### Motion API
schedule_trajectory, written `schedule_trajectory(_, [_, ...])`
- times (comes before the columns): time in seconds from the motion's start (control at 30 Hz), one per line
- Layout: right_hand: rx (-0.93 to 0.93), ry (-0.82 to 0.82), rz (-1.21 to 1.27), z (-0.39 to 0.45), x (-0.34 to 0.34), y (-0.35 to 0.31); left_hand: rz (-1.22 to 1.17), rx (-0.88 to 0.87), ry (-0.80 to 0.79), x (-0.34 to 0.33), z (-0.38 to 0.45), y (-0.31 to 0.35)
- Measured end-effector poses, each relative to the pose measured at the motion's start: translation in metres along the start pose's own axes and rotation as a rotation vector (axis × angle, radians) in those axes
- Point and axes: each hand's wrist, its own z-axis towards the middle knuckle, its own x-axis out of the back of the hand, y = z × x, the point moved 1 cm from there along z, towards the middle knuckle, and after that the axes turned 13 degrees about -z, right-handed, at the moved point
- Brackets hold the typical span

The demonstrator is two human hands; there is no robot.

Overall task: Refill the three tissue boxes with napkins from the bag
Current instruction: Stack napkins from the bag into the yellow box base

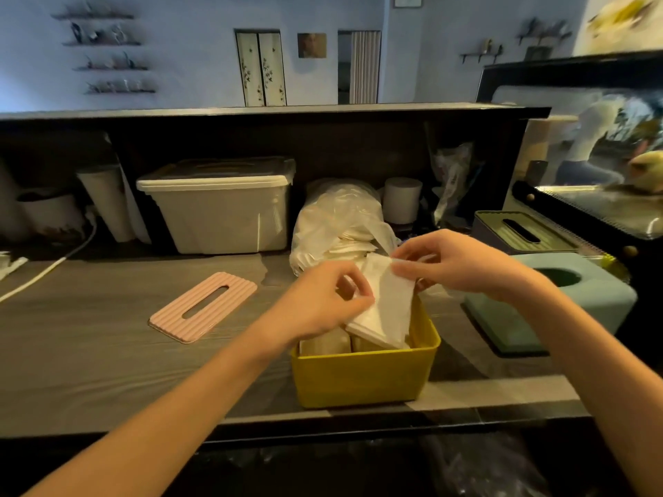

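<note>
Above the open yellow box on the table, the left hand and right hand are both pinching a stack of white napkins.

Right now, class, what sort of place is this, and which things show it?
Probably a café or shop service counter: a glass display case stands at the right, a bag of napkins and tissue boxes sit on the counter, with stacked cups behind.

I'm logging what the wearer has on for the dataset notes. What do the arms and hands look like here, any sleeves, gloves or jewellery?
Both forearms are bare to the frame edge, with no sleeves in view. The left hand and right hand wear no gloves. No watch, bracelet or ring is visible.
</note>
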Motion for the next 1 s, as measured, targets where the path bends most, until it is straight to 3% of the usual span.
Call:
schedule_trajectory(0.2, [0.067, 0.109, -0.239, -0.009, -0.014, -0.005, 0.032, 0.114, -0.138, -0.016, -0.002, -0.010])
schedule_trajectory(0.43, [0.134, 0.053, -0.476, -0.011, -0.027, -0.017, 0.281, 0.148, -0.262, -0.014, -0.001, -0.007])
schedule_trajectory(0.7, [0.070, 0.182, -0.238, 0.015, -0.012, -0.006, 0.296, 0.151, -0.356, -0.001, 0.011, -0.005])
schedule_trajectory(0.83, [0.018, 0.190, -0.045, 0.042, -0.017, 0.013, 0.180, 0.069, -0.210, 0.037, 0.025, 0.006])
schedule_trajectory(1.0, [0.065, 0.064, -0.112, 0.095, -0.058, 0.034, 0.054, 0.040, -0.004, 0.069, 0.070, -0.022])
